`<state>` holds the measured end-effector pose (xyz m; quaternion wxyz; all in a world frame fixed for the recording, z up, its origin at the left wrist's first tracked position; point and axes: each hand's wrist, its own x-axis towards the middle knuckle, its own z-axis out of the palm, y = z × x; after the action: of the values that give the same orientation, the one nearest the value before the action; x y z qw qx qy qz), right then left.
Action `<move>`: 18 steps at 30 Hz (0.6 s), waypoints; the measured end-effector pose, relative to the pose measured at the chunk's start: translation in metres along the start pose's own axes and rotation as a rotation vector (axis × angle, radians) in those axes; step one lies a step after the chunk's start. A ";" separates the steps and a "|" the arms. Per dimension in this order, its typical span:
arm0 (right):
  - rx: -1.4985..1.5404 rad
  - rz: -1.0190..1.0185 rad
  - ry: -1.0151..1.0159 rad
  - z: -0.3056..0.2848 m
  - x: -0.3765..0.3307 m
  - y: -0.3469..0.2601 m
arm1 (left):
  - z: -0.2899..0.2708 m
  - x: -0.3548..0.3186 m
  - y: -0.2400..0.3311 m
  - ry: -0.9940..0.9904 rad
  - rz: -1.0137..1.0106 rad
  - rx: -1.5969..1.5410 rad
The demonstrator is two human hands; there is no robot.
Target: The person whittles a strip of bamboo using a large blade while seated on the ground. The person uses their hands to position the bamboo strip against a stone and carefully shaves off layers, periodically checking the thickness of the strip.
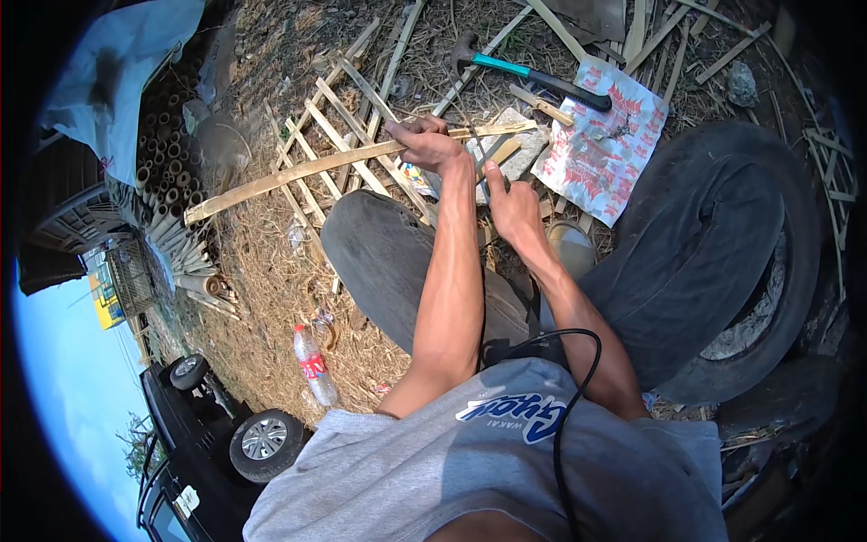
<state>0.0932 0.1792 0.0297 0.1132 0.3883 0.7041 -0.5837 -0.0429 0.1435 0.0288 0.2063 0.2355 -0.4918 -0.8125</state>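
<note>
My left hand (424, 144) is closed around a long split bamboo strip (289, 176), which slants from the lower left up across a pale stone block (524, 163). My right hand (515, 210) is closed, thumb extended upward, on what looks like a knife (477, 135), its thin dark blade seen nearly edge-on beside the strip. Its handle is hidden in the fist. A short wooden piece (502, 154) lies over the block just above my right thumb. Beyond both hands, a claw hammer (542, 78) with a teal and black handle rests partly on a white and red printed sheet (603, 135).
A lattice of bamboo slats (312, 135) lies left of my hands. Close to my right leg is an old tyre (799, 244). A plastic bottle (313, 366) lies on dry grass at the left. Stacked bamboo poles (167, 154) and a dark vehicle (194, 443) are farther off.
</note>
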 end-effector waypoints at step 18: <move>-0.007 -0.003 0.000 -0.024 0.003 -0.004 | -0.004 0.007 0.057 -0.701 0.036 0.005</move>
<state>0.0952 0.2019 0.0381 0.1137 0.3868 0.7068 -0.5814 -0.0402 0.1118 0.0772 0.0388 -0.0660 -0.5389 -0.8389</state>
